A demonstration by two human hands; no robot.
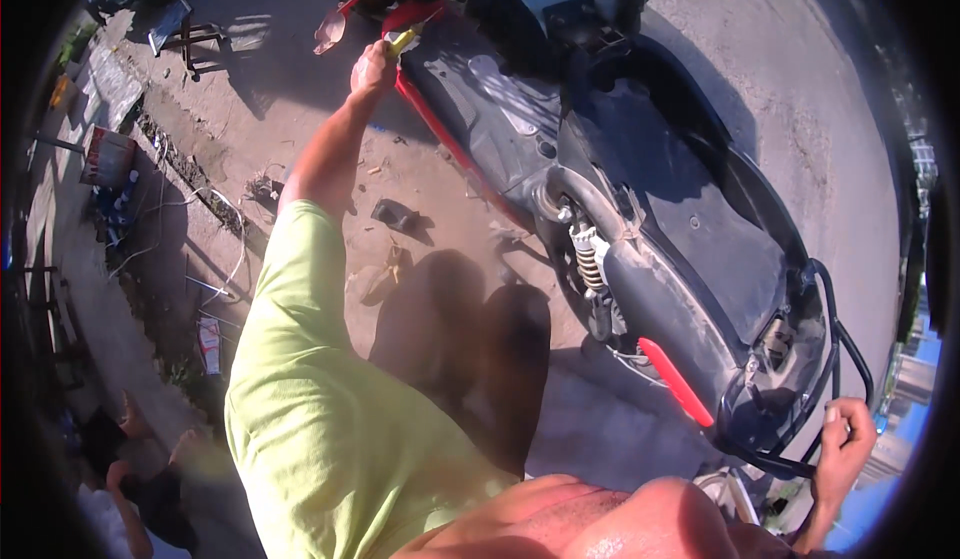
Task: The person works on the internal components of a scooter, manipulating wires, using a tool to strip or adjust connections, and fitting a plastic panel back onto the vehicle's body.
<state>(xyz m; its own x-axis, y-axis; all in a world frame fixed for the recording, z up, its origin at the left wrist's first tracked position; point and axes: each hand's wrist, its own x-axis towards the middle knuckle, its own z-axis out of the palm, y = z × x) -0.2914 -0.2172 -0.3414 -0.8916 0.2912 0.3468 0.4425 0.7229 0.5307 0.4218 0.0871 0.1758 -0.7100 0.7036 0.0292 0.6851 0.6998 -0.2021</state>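
A scooter (645, 189) with black and grey body panels and red trim stands before me, its front at the top and its seat toward the lower right. At the red front panel, my left hand (372, 69) is closed round a narrow yellow tool (404, 39), whose kind I cannot make out. My right hand (845, 444) is at the black tubular rear rack (845, 334), with fingers curled over its end. A spring shock absorber (587, 259) shows in the open side of the scooter, above a red side strip (677, 383).
Small dark parts (397, 216) lie on the dusty ground left of the scooter. A folding stool (188, 37) stands far left, with a rusty bucket-like container (108, 157) below it. White cable (240, 229) loops over the ground. Another person's arm (128, 504) shows at lower left.
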